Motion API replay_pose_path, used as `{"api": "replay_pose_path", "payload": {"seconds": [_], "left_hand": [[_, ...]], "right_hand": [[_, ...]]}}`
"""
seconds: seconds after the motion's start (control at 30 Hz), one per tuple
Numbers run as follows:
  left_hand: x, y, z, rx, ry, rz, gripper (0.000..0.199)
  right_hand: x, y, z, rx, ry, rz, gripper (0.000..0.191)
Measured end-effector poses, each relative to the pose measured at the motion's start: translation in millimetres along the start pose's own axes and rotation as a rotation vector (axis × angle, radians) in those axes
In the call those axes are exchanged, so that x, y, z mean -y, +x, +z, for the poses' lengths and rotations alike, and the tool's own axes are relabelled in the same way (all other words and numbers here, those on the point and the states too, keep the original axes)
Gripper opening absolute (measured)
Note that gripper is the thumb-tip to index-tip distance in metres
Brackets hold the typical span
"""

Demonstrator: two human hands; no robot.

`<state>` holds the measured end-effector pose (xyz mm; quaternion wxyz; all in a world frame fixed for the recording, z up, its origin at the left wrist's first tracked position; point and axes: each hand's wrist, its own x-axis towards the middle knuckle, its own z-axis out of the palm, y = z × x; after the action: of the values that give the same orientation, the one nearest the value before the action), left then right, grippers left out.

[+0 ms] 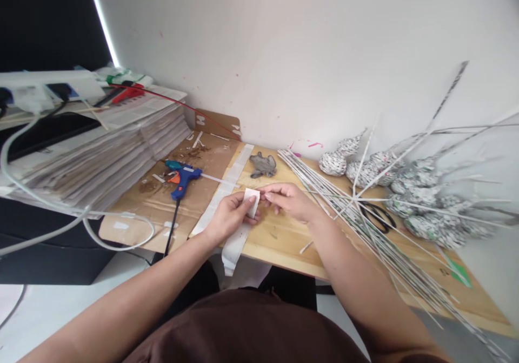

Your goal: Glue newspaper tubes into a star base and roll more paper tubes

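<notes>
Pinching a small white paper piece (252,202) between thumb and fingers, the person's left hand (229,215) presents it above the wooden table (275,241), close to the front edge. The thumb lies across its face with the fingers behind, a grip that probably steadies it while leaving the upper part exposed. The right hand (290,200) is partly closed just beside it, thumb and fingertips drawn together; whether they grasp something thin or touch the paper, one cannot tell. Meeting in front of the body, the hands likely allow close control.

Left of them, a blue glue gun (186,181) lies on brown cardboard (194,198), which perhaps shields the wood from drips. A grey lump (263,165) sits beyond the hands. Thin paper rods (324,188) lie bundled to the right, seemingly within easy reach, and woven paper shapes (334,163) stand near the wall, presumably out of the way.
</notes>
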<state>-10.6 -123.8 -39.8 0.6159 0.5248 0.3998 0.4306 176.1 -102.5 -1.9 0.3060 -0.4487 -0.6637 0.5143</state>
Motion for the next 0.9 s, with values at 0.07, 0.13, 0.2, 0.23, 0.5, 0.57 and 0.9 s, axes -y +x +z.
{"api": "replay_pose_path", "payload": {"seconds": [0.07, 0.13, 0.2, 0.23, 0.5, 0.57, 0.9], "left_hand": [[1.1, 0.3, 0.3, -0.001, 0.012, -0.002, 0.046], [2.0, 0.2, 1.0, -0.001, 0.027, -0.014, 0.044], [2.0, -0.2, 1.9, -0.003, 0.045, -0.022, 0.042], [1.7, -0.4, 2.3, -0.003, 0.055, -0.024, 0.041], [-2.3, -2.0, 3.3, 0.010, 0.079, -0.029, 0.039], [-2.3, -2.4, 3.0, 0.009, 0.074, -0.032, 0.039], [-2.5, -3.7, 4.2, 0.017, 0.076, -0.031, 0.036]], "right_hand": [[-5.7, -0.6, 2.1, 0.012, 0.016, -0.063, 0.032], [-9.6, -0.1, 4.3, 0.002, -0.024, -0.126, 0.029], [-12.3, 0.6, 6.3, -0.022, -0.055, -0.163, 0.028], [-13.4, 0.9, 7.0, -0.037, -0.059, -0.166, 0.028], [-15.0, 1.0, 10.6, -0.109, 0.058, -0.074, 0.023], [-15.4, 1.4, 12.8, -0.121, 0.123, -0.054, 0.022], [-16.3, 2.6, 20.9, -0.198, 0.234, -0.059, 0.022]]}}
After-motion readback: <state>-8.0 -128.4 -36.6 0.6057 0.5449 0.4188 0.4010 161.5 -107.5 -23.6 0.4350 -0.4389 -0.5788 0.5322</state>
